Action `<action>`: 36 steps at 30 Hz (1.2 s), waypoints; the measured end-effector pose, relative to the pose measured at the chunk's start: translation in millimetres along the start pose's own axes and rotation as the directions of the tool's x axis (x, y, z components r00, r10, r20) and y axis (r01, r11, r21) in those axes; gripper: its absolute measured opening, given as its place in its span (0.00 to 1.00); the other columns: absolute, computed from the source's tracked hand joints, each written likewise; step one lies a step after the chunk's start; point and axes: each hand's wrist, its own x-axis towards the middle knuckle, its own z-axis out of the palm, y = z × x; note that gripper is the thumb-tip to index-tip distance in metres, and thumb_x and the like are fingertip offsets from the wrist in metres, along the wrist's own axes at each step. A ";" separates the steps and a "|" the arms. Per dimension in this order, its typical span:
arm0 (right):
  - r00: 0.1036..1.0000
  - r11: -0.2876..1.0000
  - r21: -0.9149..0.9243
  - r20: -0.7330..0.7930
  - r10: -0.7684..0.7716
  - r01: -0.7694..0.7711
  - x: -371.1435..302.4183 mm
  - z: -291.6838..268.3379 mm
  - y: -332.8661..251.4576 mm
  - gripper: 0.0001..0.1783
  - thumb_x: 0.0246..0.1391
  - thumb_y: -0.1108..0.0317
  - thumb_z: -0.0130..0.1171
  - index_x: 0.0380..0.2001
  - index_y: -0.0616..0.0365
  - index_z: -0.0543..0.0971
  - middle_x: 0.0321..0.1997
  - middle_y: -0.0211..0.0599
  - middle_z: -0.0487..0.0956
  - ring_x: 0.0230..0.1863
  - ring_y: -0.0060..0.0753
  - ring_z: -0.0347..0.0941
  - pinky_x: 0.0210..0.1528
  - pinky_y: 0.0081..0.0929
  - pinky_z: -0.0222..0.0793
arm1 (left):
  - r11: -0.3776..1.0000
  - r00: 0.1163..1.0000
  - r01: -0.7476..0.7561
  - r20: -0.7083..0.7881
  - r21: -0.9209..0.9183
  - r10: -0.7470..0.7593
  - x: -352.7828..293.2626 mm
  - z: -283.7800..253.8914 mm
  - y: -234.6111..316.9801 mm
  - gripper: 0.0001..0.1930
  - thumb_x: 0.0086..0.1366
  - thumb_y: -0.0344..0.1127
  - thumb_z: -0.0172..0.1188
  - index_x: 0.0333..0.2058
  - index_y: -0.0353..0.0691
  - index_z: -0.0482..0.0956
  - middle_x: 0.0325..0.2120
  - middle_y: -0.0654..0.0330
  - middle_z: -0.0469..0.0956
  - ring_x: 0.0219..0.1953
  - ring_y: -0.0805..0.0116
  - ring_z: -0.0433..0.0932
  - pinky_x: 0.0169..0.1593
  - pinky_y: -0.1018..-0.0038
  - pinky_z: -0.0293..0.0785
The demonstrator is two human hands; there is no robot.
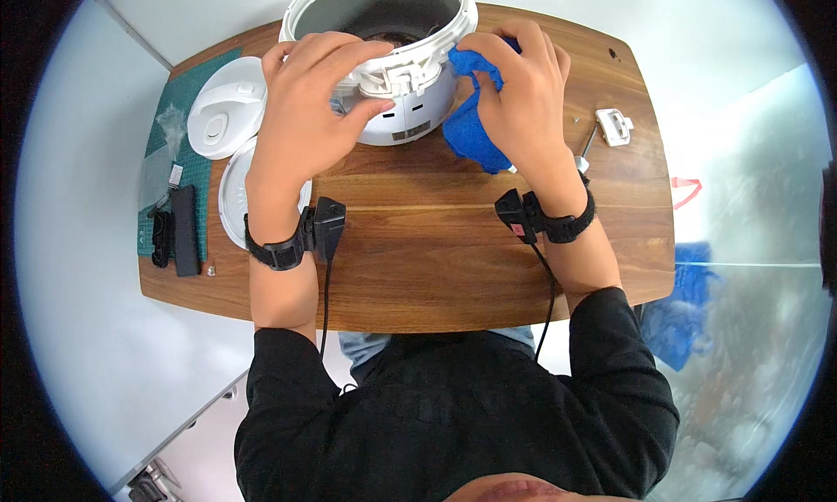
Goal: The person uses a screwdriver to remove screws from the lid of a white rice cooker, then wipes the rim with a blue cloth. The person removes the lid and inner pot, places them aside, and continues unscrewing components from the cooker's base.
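Observation:
A white rice cooker body [436, 96] without its lid stands at the far edge of the wooden table, its dark inside facing up. My left hand [314, 96] is at the cooker's near left rim, thumb and fingers apart around the white latch part [403, 78]; whether the fingertips touch the rim I cannot tell. In my right hand [527, 92] is a blue cloth [471, 134], bunched between the fingers and hanging down against the cooker's right side. Some of the cloth is hidden behind that hand.
A white lid [228, 109] and a round white inner cover [235, 197] lie at the left, partly on a green cutting mat [179, 101]. Near them is a dark oblong case [185, 232]. At the right lie a screwdriver [586, 153] and a small white plastic part [615, 127].

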 end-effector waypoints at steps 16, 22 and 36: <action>0.997 0.997 0.001 0.018 -0.075 0.075 0.0 -13.9 -13.9 0.22 0.41 0.81 0.61 0.39 0.44 0.85 0.45 0.35 0.77 0.48 0.45 0.73 0.56 0.46 0.60 | 0.994 0.983 -0.108 -0.149 0.014 0.108 4.5 18.6 12.4 0.25 0.43 0.30 0.77 0.45 0.46 0.89 0.43 0.61 0.82 0.46 0.58 0.77 0.50 0.65 0.71; 0.999 0.999 0.030 0.039 -0.015 0.014 3.4 -13.7 -5.6 0.23 0.41 0.81 0.67 0.41 0.45 0.86 0.46 0.33 0.77 0.49 0.42 0.74 0.55 0.41 0.61 | 0.988 0.977 -0.132 -0.158 0.073 0.143 3.3 22.4 18.2 0.21 0.46 0.29 0.75 0.44 0.49 0.89 0.41 0.66 0.81 0.46 0.60 0.76 0.49 0.64 0.69; 0.999 0.996 0.078 0.031 -0.034 0.032 1.3 -11.7 -12.1 0.23 0.40 0.82 0.64 0.40 0.44 0.86 0.44 0.34 0.77 0.49 0.44 0.74 0.54 0.44 0.61 | 0.987 0.974 -0.151 -0.163 0.058 0.158 5.0 23.3 17.8 0.21 0.47 0.27 0.74 0.43 0.51 0.90 0.40 0.67 0.83 0.42 0.62 0.75 0.47 0.66 0.72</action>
